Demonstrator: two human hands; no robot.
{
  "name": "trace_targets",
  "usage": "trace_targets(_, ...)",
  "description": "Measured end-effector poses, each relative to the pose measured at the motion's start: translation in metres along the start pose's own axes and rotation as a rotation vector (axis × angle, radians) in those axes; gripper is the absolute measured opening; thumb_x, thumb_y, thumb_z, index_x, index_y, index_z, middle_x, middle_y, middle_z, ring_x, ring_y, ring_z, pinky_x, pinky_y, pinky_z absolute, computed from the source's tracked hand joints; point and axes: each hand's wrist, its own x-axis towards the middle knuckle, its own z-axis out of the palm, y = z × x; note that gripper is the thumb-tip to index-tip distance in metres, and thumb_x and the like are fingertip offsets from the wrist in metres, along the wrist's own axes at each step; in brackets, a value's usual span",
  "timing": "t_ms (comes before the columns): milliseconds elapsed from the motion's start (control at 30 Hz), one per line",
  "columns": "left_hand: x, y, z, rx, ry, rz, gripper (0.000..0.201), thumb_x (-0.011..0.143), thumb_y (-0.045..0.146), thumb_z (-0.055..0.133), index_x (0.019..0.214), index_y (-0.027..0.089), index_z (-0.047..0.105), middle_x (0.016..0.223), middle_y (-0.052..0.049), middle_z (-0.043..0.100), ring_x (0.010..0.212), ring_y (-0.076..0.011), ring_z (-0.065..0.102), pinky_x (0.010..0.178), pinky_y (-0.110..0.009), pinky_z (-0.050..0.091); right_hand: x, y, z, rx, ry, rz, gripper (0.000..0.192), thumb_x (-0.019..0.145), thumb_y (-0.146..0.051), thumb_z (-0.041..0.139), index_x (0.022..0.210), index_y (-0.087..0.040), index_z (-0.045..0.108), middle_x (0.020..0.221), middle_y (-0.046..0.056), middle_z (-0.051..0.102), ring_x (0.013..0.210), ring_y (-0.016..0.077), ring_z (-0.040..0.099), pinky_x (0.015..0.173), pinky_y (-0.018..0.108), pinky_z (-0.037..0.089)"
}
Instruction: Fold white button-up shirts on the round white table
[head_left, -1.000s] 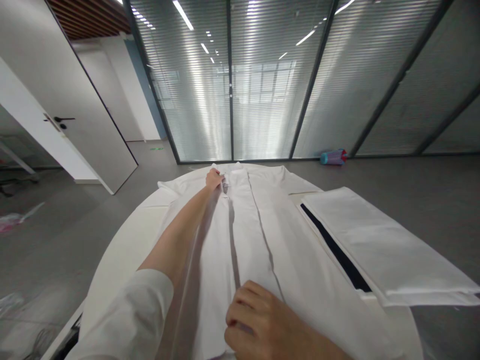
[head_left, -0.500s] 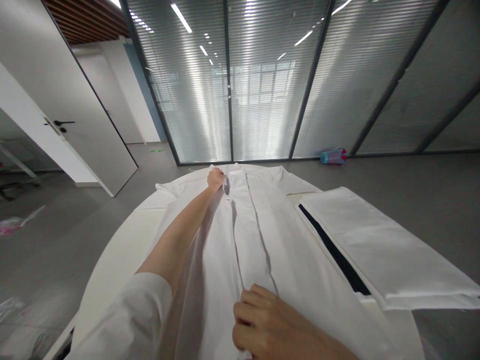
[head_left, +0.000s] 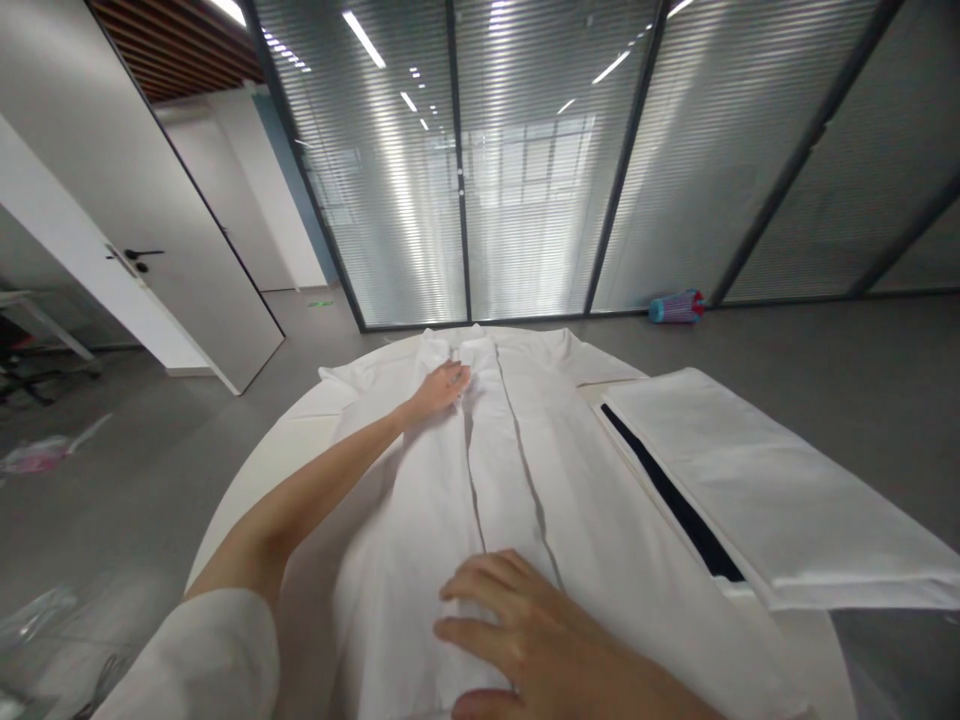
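Round table (head_left: 247, 480), folded cloth (head_left: 765, 490) beside shirt (head_left: 585, 520)

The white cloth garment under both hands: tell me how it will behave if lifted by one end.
The white cloth garment would probably droop, since it lies flat with soft creases. It looks thin, so likely light. Under the flat left hand and right hand it may slide on the smooth white round table.

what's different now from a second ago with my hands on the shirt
Both hands let go of the shirt. The left hand slid back from the collar and lies flat on the cloth; the right hand opened from a pinch to flat fingers. The shirt, table and folded cloth stayed put.
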Motion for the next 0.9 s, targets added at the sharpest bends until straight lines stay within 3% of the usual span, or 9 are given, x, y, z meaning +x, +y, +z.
trace_targets(100,-0.018,0.011,0.022,0.069,-0.046,-0.006,0.056,0.093,0.052,0.054,0.14,0.022,0.054,0.154,-0.013,0.043,0.148,-0.033,0.028,0.12,-0.043,0.022,0.0,0.001,0.007,-0.055,-0.018,0.016,0.071,0.09,-0.061,0.058,0.149,-0.023,0.045,0.159,0.013,0.035,0.148,0.028,0.025,0.119,0.047,0.026)
trace_targets(200,-0.024,0.019,0.035,0.137,-0.031,-0.043,0.074,0.086,0.06,0.061,0.147,0.021,0.045,0.16,-0.017,0.031,0.15,-0.042,0.017,0.12,-0.054,0.014,-0.003,0.006,0.027,-0.164,-0.093,-0.041,0.075,0.093,-0.048,0.06,0.155,-0.014,0.034,0.161,0.021,0.023,0.151,0.0319,0.019,0.12,0.051,0.023)
trace_targets(300,-0.016,0.022,0.034,0.135,-0.056,-0.068,0.073,0.081,0.064,0.064,0.14,0.023,0.052,0.156,-0.016,0.039,0.147,-0.0435,0.022,0.118,-0.057,0.015,-0.007,0.011,0.047,-0.273,-0.088,-0.077,0.06,0.099,-0.029,0.05,0.154,-0.013,0.034,0.159,0.024,0.027,0.149,0.0318,0.024,0.119,0.053,0.024)
trace_targets(367,-0.004,0.02,0.026,0.07,-0.041,-0.058,0.06,0.087,0.061,0.059,0.134,0.024,0.057,0.151,-0.013,0.047,0.146,-0.0368,0.029,0.119,-0.051,0.02,-0.008,0.012,0.053,-0.308,-0.068,-0.089,0.057,0.1,-0.027,0.047,0.154,-0.014,0.034,0.159,0.023,0.028,0.149,0.0318,0.025,0.118,0.053,0.026)
trace_targets(467,0.021,0.012,0.011,-0.009,0.138,-0.095,0.042,0.1,0.045,0.043,0.136,0.026,0.054,0.15,-0.007,0.048,0.144,-0.0234,0.037,0.117,-0.035,0.029,-0.009,0.012,0.053,-0.331,-0.062,-0.094,0.056,0.101,-0.027,0.045,0.155,-0.015,0.033,0.159,0.022,0.027,0.149,0.0307,0.025,0.118,0.052,0.025)
trace_targets(533,0.039,0.005,0.005,-0.033,0.252,-0.18,0.042,0.102,0.036,0.038,0.141,0.025,0.049,0.149,-0.008,0.049,0.141,-0.0218,0.041,0.115,-0.033,0.033,-0.008,0.013,0.052,-0.345,-0.059,-0.094,0.055,0.102,-0.028,0.044,0.154,-0.016,0.034,0.159,0.021,0.029,0.148,0.0302,0.027,0.118,0.051,0.026)
trace_targets(633,0.06,-0.008,0.007,-0.027,0.26,-0.285,0.046,0.102,0.036,0.035,0.141,0.018,0.049,0.146,-0.015,0.051,0.14,-0.0268,0.042,0.116,-0.04,0.032,-0.007,0.014,0.055,-0.375,-0.039,-0.1,0.053,0.102,-0.033,0.045,0.152,-0.016,0.036,0.157,0.021,0.033,0.146,0.0301,0.032,0.116,0.05,0.029)
trace_targets(733,0.071,-0.015,0.022,-0.002,0.2,-0.353,0.053,0.096,0.05,0.043,0.137,0.018,0.054,0.15,-0.017,0.048,0.146,-0.037,0.029,0.118,-0.053,0.022,-0.006,0.018,0.065,-0.426,0.005,-0.121,0.052,0.101,-0.034,0.049,0.149,-0.016,0.041,0.154,0.022,0.038,0.144,0.0312,0.037,0.114,0.052,0.033)
trace_targets(900,0.079,-0.015,0.04,0.023,0.167,-0.359,0.069,0.083,0.063,0.059,0.134,0.017,0.058,0.153,-0.018,0.042,0.148,-0.0477,0.016,0.116,-0.067,0.006,-0.008,0.022,0.082,-0.525,0.094,-0.189,0.045,0.1,-0.036,0.051,0.142,-0.019,0.049,0.148,0.02,0.048,0.137,0.031,0.047,0.11,0.05,0.039)
